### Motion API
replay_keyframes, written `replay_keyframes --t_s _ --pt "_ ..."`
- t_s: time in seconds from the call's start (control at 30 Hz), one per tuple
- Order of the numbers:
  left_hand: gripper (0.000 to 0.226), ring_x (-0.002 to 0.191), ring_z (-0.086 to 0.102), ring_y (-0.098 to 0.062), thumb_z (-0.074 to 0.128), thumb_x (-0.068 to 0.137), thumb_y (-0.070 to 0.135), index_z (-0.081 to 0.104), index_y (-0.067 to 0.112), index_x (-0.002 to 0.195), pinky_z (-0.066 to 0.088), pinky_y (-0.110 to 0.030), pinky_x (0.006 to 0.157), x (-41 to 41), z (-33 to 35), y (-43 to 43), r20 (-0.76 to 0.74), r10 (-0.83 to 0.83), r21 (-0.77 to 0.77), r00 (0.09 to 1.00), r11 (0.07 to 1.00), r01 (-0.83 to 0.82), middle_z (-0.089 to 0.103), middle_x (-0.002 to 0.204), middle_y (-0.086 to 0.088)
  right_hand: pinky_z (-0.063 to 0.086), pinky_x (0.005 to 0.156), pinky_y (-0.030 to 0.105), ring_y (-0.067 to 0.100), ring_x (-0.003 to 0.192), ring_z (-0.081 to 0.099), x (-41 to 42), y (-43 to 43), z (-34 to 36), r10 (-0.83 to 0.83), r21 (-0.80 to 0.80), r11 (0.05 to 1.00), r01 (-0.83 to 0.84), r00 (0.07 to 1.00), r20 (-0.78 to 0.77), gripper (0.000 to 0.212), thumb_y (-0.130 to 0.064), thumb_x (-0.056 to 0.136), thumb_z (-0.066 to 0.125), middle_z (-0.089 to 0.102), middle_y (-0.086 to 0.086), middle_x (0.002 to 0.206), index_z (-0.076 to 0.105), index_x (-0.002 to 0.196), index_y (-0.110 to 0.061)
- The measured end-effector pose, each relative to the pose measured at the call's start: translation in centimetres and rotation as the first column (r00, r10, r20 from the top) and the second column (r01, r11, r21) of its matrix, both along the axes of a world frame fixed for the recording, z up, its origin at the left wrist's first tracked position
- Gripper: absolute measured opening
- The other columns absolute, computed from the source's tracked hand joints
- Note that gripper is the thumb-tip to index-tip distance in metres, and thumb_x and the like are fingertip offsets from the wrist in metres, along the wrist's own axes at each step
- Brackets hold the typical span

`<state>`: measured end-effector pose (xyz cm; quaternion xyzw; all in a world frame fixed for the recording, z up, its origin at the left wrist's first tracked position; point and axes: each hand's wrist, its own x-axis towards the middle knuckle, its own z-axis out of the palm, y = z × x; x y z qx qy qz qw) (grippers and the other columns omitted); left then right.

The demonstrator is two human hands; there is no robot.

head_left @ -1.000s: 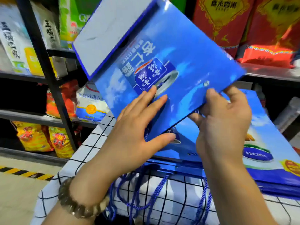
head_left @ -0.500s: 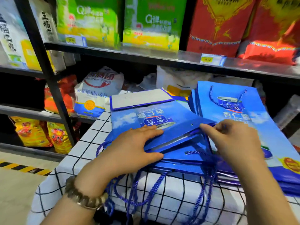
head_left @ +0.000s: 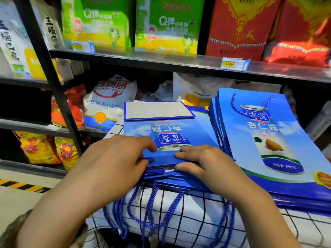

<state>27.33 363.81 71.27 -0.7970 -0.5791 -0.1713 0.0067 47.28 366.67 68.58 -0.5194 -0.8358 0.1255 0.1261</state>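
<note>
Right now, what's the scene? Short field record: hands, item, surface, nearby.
left hand: fingers on top of the folded blue gift bag, thumb at its near edge
right hand: pinches the same edge, fingers above, thumb below
bag state: flat, topmost of a pile, grey base panel turned up at the far end
rope handles: hang over the near table edge
surface: checked tablecloth
nearby: second stack of blue bags to the right; flour sack on the shelf behind

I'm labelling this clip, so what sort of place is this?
Most likely a grocery shop aisle: a metal shelf carries a price tag and green boxes, a flour sack lies below, and the left hand and right hand hold a folded blue gift bag.
</note>
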Motion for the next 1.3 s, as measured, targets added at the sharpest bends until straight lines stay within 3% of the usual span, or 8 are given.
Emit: replay_keyframes --t_s 0.17,0.4,0.5,0.6,0.73,0.9,1.13,1.3 --pt "0.040 0.063 0.063 -0.001 0.058 0.082 -0.006 0.065 0.032 0.091 0.048 -0.014 0.054 2.8 -0.3 1.3 0.873 0.076 -0.211 0.482 0.949 0.234 0.068 0.086 0.003 0.036 0.098 0.035 0.015 0.116 0.044 -0.7 -0.2 -0.5 0.057 0.016 0.998 -0.057 0.998 -0.016 0.047 -0.059 0.085 0.040 0.057 -0.011 0.126 0.057 0.122 -0.035" --pt "0.041 0.095 0.068 -0.020 0.056 0.064 0.009 0.065 0.010 0.104 0.058 -0.032 0.071 3.5 1.4 1.5 0.919 0.356 -0.199 -0.172 0.791 0.578 0.070 0.103 -0.015 0.040 0.092 0.038 0.014 0.101 0.050 0.0 0.4 -1.2 0.068 -0.090 0.992 -0.086 0.980 -0.186 0.053 -0.062 0.079 0.027 0.063 -0.007 0.104 0.067 0.093 -0.031" --pt "0.042 0.096 0.068 -0.020 0.054 0.064 0.007 0.063 0.004 0.105 0.057 -0.032 0.072 4.2 1.8 2.2 0.900 0.364 -0.180 -0.240 0.812 0.555 0.069 0.107 -0.015 0.042 0.096 0.031 0.013 0.105 0.056 -0.5 0.2 -1.1 0.055 -0.199 0.965 -0.168 0.878 -0.476 0.050 -0.058 0.082 0.034 0.066 -0.005 0.105 0.070 0.091 -0.025" --pt "0.030 0.097 0.067 -0.017 0.047 0.082 -0.004 0.060 0.001 0.109 0.056 -0.029 0.076 4.9 1.5 3.2 0.896 0.368 -0.203 -0.250 0.839 0.505 0.065 0.113 -0.015 0.042 0.091 0.017 0.008 0.099 0.062 -0.2 -0.4 -0.5 -0.011 -0.305 0.903 -0.304 0.692 -0.721 0.050 -0.051 0.084 0.039 0.070 -0.007 0.099 0.072 0.092 -0.014" --pt "0.032 0.100 0.065 -0.015 0.044 0.088 -0.003 0.057 0.004 0.116 0.055 -0.026 0.074 4.8 1.0 4.2 0.905 0.367 -0.243 -0.214 0.861 0.447 0.063 0.117 -0.012 0.041 0.069 0.021 0.013 0.072 0.054 -0.5 -0.8 0.4 -0.034 -0.287 0.935 -0.209 0.753 -0.657 0.021 -0.033 0.077 0.062 0.059 -0.008 0.067 0.067 0.065 -0.016" --pt "0.024 0.086 0.066 -0.011 0.053 0.090 0.011 0.052 0.030 0.104 0.050 -0.025 0.076 4.4 0.1 3.9 0.931 0.195 -0.281 0.307 0.922 0.266 0.067 0.104 -0.003 0.029 0.039 0.011 0.006 0.036 0.036 -0.2 0.2 2.5 -0.269 -0.235 0.962 0.143 0.666 -0.696 0.051 -0.034 0.094 0.040 0.044 -0.004 0.037 0.050 0.048 -0.013" --pt "0.027 0.052 0.049 -0.009 0.066 0.077 0.038 0.065 0.017 0.060 0.040 -0.026 0.057 6.5 -1.3 2.7 0.652 -0.049 -0.294 0.756 0.904 0.312 0.061 0.056 -0.002 0.022 0.032 0.013 0.011 0.028 0.030 -0.8 3.0 2.5 -0.385 -0.299 0.921 0.251 0.458 -0.801 0.050 -0.037 0.094 0.044 0.040 0.006 0.043 0.045 0.051 -0.012" --pt "0.037 0.065 0.064 -0.028 0.056 0.073 0.047 0.066 0.013 0.065 0.055 -0.045 0.072 7.4 -1.9 3.3 0.677 0.019 -0.286 0.736 0.928 0.239 0.065 0.059 -0.008 0.025 0.032 0.015 0.010 0.026 0.032 -0.4 3.5 1.6 -0.407 -0.291 0.909 0.297 0.495 -0.768 0.049 -0.037 0.093 0.047 0.036 -0.002 0.031 0.046 0.051 -0.011"
